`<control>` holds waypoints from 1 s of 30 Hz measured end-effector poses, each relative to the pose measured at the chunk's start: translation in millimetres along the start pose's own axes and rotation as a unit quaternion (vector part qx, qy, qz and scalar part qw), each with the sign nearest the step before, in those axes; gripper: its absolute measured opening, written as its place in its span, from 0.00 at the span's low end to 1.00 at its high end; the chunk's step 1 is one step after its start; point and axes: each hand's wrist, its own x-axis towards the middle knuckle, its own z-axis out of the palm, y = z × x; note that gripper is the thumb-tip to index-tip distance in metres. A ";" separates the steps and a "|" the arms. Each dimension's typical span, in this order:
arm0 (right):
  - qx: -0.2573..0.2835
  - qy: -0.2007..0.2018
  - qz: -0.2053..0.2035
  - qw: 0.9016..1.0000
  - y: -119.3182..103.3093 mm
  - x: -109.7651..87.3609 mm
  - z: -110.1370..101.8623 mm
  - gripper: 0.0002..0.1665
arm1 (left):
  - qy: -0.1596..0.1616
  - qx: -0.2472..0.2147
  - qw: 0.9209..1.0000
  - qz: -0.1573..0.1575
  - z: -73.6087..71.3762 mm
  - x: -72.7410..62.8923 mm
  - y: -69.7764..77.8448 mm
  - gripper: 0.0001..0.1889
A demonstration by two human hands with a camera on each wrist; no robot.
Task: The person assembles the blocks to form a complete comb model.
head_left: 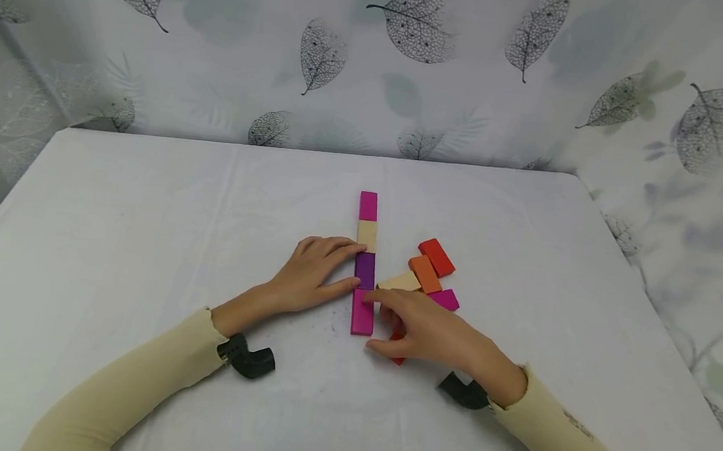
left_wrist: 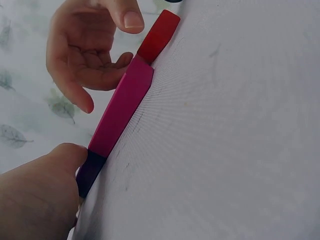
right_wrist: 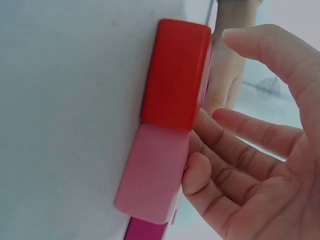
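A straight row of flat blocks runs away from me on the white table: a magenta block (head_left: 362,314) nearest, then a purple block (head_left: 365,270), a cream block (head_left: 367,235) and a far magenta block (head_left: 369,206). From the left, my left hand (head_left: 310,275) touches the row, its thumb against the purple block and a fingertip near the cream one. My right hand (head_left: 433,328) is over the row's near end, thumb and index finger apart. Beneath it lies a red block (right_wrist: 177,75), with a pink block (right_wrist: 152,172) beside it in the right wrist view.
Right of the row, loose blocks lie close together: a red block (head_left: 437,257), an orange block (head_left: 425,274), a cream block (head_left: 399,282) and a magenta block (head_left: 445,299). Leaf-patterned cloth (head_left: 220,56) hangs behind the white table (head_left: 136,231).
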 end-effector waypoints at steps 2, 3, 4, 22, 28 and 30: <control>-0.001 -0.003 0.004 1.000 -0.2 -1.6 0.7 0.36 | 0.000 0.001 1.000 -0.001 0.1 -0.1 -0.4 0.30; -0.002 -0.003 0.003 1.000 -0.3 -2.6 1.1 0.35 | 0.000 0.001 1.000 -0.002 0.1 -0.1 -0.3 0.30; -0.004 -0.002 0.002 1.000 -0.1 -3.8 1.8 0.35 | 0.000 0.000 1.000 -0.001 0.1 0.1 -0.2 0.30; -0.021 0.006 -0.004 1.000 6.1 -25.9 1.9 0.27 | -0.006 0.009 1.000 0.003 -1.0 3.5 0.1 0.31; -0.017 -0.038 -0.005 0.999 9.1 -29.1 -4.6 0.28 | -0.011 0.005 1.000 -0.001 -0.4 3.3 0.9 0.31; -0.018 -0.053 -0.018 0.998 11.3 -29.5 -6.8 0.27 | -0.011 0.006 1.000 -0.005 -0.5 2.5 0.9 0.31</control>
